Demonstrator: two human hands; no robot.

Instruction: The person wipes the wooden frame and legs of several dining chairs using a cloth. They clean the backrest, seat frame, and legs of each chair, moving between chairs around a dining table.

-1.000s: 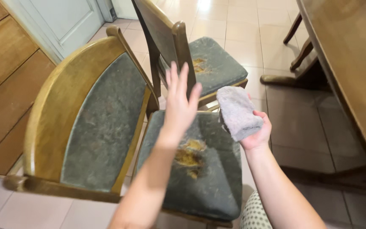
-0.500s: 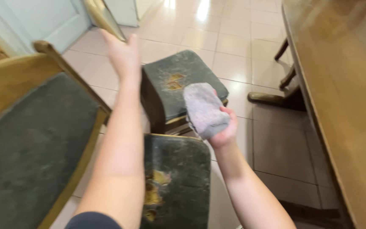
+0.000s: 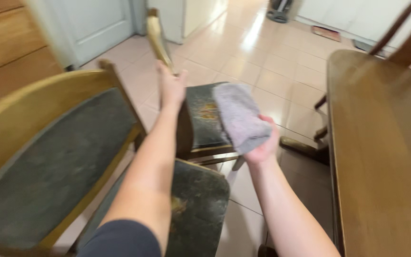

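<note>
My right hand grips a folded grey cloth, held up over the floor just right of the far chair's seat. My left hand reaches forward and rests on the wooden backrest of the far chair, fingers wrapped around its edge. That chair has a dark green padded seat with a worn yellowish patch. A second, nearer wooden chair with the same dark padding on its back and seat sits under my left arm.
A brown wooden table fills the right side, with more chair backs behind it. Pale floor tiles stretch ahead to white doors. Wooden panelling is at the left.
The view has swung up and forward. My left hand went from open in the air to resting on the far chair's backrest. My right hand kept the cloth and stayed beside the seat.
</note>
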